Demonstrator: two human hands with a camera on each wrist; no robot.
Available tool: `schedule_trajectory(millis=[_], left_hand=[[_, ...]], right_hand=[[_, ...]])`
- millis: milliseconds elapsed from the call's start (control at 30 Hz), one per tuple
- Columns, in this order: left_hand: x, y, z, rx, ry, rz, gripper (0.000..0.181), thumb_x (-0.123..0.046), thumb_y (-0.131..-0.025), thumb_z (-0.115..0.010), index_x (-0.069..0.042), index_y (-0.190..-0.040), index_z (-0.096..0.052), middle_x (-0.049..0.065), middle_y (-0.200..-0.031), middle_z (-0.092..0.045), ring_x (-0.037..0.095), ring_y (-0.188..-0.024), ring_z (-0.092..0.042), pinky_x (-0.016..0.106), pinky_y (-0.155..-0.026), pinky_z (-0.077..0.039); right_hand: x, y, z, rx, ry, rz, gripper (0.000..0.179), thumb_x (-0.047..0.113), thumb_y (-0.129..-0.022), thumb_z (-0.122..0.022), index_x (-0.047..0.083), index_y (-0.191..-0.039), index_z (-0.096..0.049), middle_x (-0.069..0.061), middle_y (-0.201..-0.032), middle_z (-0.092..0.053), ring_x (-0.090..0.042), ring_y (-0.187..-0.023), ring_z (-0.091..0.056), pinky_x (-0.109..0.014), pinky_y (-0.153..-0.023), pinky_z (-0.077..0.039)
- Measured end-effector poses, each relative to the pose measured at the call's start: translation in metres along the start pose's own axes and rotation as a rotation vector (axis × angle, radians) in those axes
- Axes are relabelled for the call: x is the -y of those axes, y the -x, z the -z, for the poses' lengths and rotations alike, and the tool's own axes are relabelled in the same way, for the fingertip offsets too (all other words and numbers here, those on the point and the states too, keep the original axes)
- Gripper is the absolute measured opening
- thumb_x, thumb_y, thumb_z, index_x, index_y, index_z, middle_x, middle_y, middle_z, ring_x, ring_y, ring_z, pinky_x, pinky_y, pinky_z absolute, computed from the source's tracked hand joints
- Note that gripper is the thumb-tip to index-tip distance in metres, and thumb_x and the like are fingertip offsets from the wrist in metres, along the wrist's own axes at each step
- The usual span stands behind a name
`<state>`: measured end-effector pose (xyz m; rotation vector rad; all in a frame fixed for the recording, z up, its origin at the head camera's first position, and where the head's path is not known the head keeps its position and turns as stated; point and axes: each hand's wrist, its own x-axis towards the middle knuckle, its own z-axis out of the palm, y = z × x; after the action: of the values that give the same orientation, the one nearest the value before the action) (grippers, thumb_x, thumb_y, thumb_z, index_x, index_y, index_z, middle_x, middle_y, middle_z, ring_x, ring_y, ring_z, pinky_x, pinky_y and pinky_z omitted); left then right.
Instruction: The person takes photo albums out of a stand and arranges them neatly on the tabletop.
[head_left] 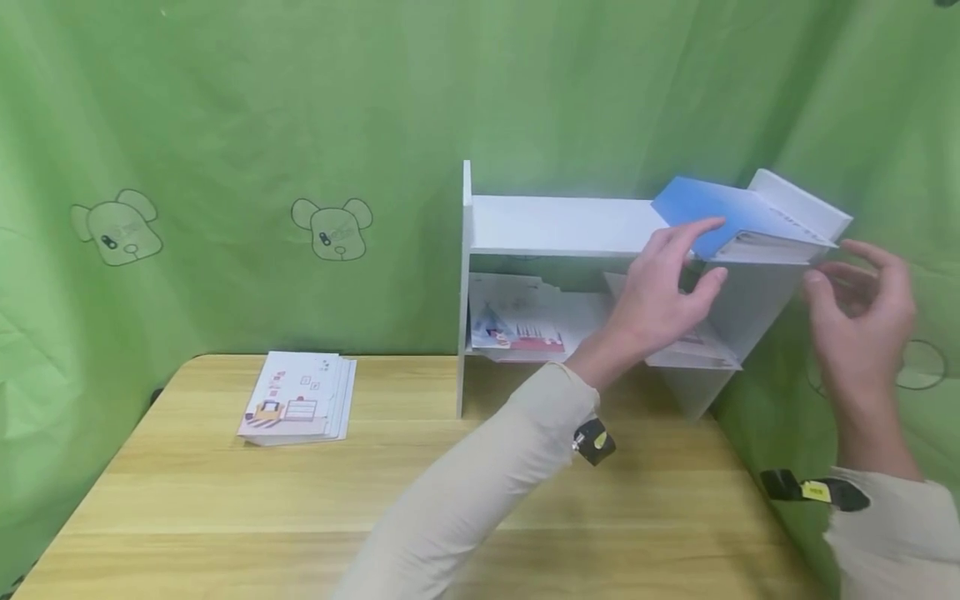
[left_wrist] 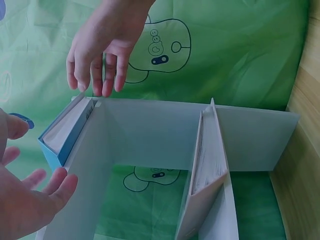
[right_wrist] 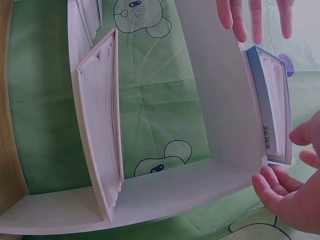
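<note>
A blue book (head_left: pixel 720 208) lies flat on the top board at the right end of a white shelf (head_left: pixel 555 225), beside the raised end panel. My left hand (head_left: pixel 660 287) is in front of its left part, fingers and thumb spread and holding nothing. Off the shelf's right end, my right hand (head_left: pixel 862 325) has loosely bent fingers near the book's corner; whether a fingertip touches it I cannot tell. In the right wrist view the book (right_wrist: pixel 267 100) sits between both hands, its page edges showing.
On the lower board lie an illustrated book (head_left: pixel 517 321) at left and a pale book (head_left: pixel 693 350) at right. A small stack of books (head_left: pixel 292 400) rests on the wooden table (head_left: pixel 300 508) at left. Green curtain (head_left: pixel 240 108) hangs behind and to the right.
</note>
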<state>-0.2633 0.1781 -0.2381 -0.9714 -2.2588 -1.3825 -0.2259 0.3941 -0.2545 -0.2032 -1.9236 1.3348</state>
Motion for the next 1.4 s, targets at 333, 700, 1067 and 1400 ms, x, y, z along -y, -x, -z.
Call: schedule_trajectory(millis=[333, 700, 1067, 1400], left_hand=[[0.001, -0.004, -0.006, 0.011, -0.010, 0.039, 0.053, -0.026, -0.093, -0.058, -0.035, -0.141, -0.039, -0.005, -0.120, -0.048, -0.004, -0.089, -0.046, 0.006, -0.068, -0.039], [0.000, -0.008, -0.012, 0.027, -0.015, 0.047, 0.052, -0.027, -0.092, -0.059, -0.034, -0.141, -0.041, -0.009, -0.139, -0.038, -0.003, -0.096, -0.049, 0.005, -0.072, -0.040], [-0.008, -0.009, -0.015, -0.034, -0.146, 0.085, 0.047, -0.027, -0.092, -0.058, -0.037, -0.137, -0.046, -0.011, -0.134, -0.042, -0.001, -0.117, -0.041, 0.013, -0.089, -0.042], [-0.010, -0.009, -0.018, -0.053, -0.183, 0.052, 0.048, -0.026, -0.092, -0.059, -0.034, -0.137, -0.047, -0.012, -0.133, -0.045, 0.002, -0.115, -0.041, 0.013, -0.092, -0.036]], right_hand=[[0.003, -0.006, -0.005, 0.052, -0.152, -0.007, 0.046, 0.007, -0.087, -0.066, 0.013, -0.130, -0.051, -0.004, -0.111, -0.059, -0.010, -0.089, -0.062, -0.013, -0.069, -0.054], [0.008, -0.005, -0.009, 0.084, -0.292, -0.030, 0.045, 0.004, -0.085, -0.068, 0.007, -0.127, -0.054, -0.007, -0.114, -0.060, -0.013, -0.090, -0.064, -0.018, -0.072, -0.054], [0.009, -0.004, -0.010, 0.116, -0.392, -0.013, 0.044, 0.000, -0.085, -0.067, 0.002, -0.126, -0.053, -0.010, -0.117, -0.056, -0.016, -0.091, -0.065, -0.023, -0.076, -0.054], [0.012, -0.001, -0.014, 0.063, -0.406, -0.008, 0.041, -0.002, -0.083, -0.067, -0.001, -0.122, -0.055, -0.011, -0.114, -0.056, -0.018, -0.091, -0.064, -0.023, -0.077, -0.054]])
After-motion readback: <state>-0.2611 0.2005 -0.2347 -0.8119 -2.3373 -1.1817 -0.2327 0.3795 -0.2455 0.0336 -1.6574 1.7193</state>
